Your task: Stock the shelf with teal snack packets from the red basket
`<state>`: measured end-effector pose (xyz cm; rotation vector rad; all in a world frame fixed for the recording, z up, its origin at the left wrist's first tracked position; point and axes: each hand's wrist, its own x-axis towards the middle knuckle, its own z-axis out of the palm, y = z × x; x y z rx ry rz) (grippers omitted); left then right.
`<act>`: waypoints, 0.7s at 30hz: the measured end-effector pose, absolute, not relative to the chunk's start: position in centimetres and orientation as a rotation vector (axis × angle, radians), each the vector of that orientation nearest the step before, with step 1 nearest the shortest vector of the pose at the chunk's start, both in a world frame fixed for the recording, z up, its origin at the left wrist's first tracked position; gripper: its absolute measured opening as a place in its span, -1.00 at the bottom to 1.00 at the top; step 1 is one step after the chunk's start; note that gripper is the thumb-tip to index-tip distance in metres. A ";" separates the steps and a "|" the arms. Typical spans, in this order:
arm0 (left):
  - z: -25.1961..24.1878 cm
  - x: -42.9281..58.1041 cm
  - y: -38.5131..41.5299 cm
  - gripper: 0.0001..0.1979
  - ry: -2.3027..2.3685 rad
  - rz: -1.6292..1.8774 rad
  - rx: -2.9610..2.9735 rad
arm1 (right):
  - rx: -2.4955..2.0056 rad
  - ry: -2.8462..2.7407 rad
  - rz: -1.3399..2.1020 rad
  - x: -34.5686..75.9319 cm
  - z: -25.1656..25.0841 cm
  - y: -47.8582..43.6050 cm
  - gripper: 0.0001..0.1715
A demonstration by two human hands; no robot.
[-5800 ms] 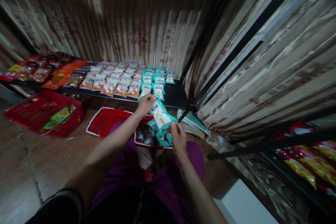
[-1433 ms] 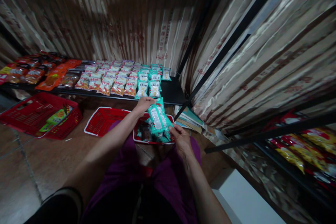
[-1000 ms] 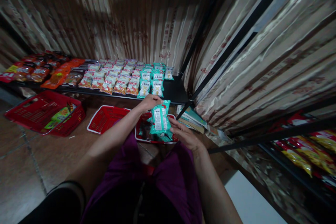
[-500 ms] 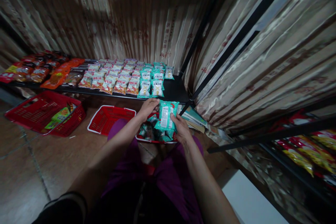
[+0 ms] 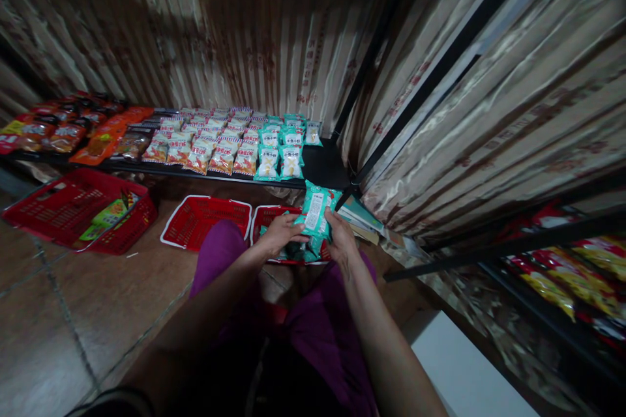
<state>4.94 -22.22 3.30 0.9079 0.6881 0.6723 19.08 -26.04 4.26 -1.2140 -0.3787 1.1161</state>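
Observation:
A teal snack bag (image 5: 315,210), its printed back panel towards me, is tilted above a red basket (image 5: 259,216). My right hand (image 5: 340,234) grips its right side with the thumb on the front; more teal packaging shows behind it. The fingers of my left hand (image 5: 284,233) are closed at the bag's lower left corner; the thumb is partly hidden. Below both hands, further teal bags (image 5: 296,250) lie in the basket. On the shelf beyond, teal bags (image 5: 292,161) stand in short rows, fronts towards me.
The black shelf (image 5: 327,172) also carries white-and-orange snack bags (image 5: 223,156) and orange packs (image 5: 105,137). Two more red baskets (image 5: 205,199) (image 5: 117,244) stand at left on the tiled floor. A dark post (image 5: 381,153) and a white box (image 5: 469,365) are at right.
My left hand has come down from the shelf's front edge to the bag's lower left corner. The bag has tilted and shifted slightly right in my right hand.

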 end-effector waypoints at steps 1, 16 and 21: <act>3.4 5.0 -22.3 -0.66 0.682 0.684 0.910 | -1.216 -0.376 1.130 19.1 4.3 -26.1 -0.55; 4.0 5.4 -23.8 -0.62 0.843 0.743 1.080 | -1.763 -1.008 0.093 19.2 3.4 -26.3 -0.59; 4.3 5.4 -24.1 -0.57 0.912 0.750 1.230 | -1.685 -1.156 0.067 18.9 3.4 -26.6 -0.60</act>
